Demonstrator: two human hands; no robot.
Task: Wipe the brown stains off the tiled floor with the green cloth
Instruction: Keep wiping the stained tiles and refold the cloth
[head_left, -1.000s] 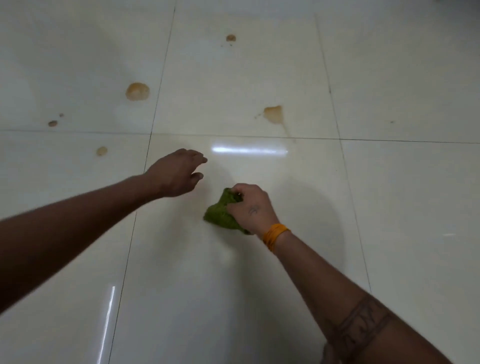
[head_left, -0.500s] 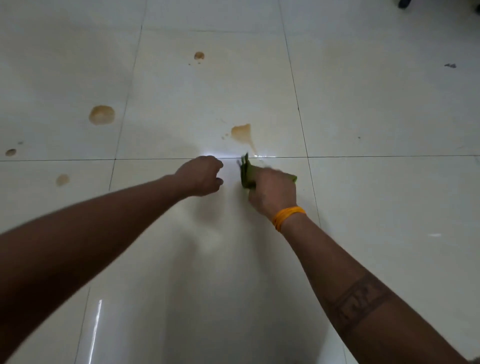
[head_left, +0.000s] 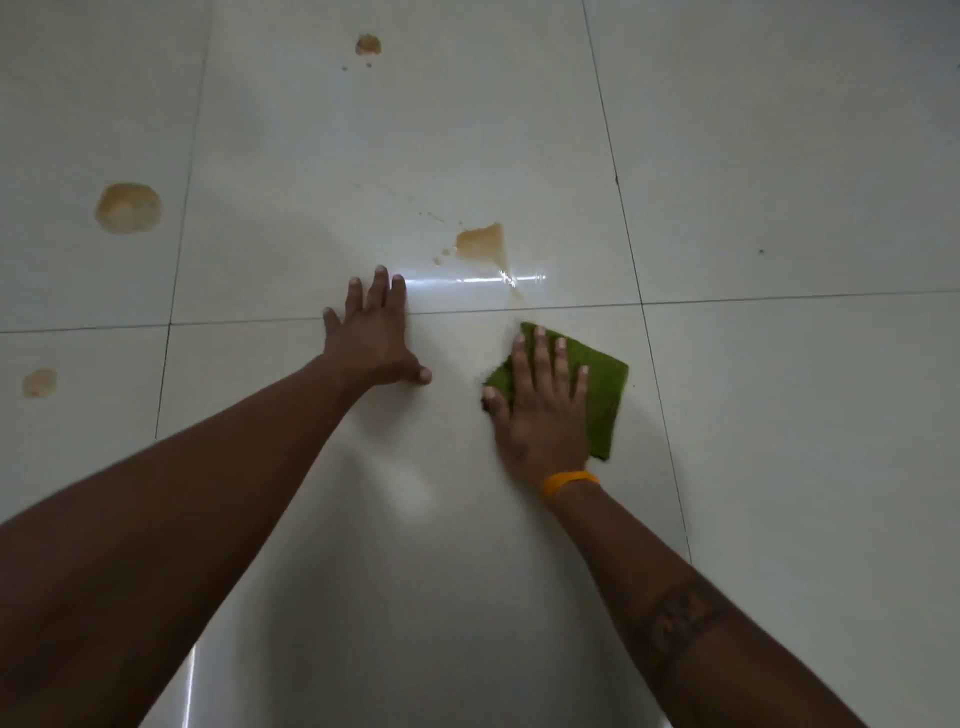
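Observation:
The green cloth lies spread flat on the white tiled floor, just below a grout line. My right hand presses on it palm down, fingers apart. A brown stain with a thin trail toward the grout line sits just above the cloth. My left hand rests flat on the floor to the left of the cloth, fingers spread, holding nothing. Other brown stains lie further off: a big round stain at the left, a small stain at the far left, and a spot at the top.
Glossy white tiles with thin dark grout lines fill the view. A bright light reflection lies between my left hand and the near stain. A tiny dark speck sits on the right tile.
The cloth, bunched in my right hand before, is now spread flat under my open palm near the stain. My left hand went from curled to flat on the floor.

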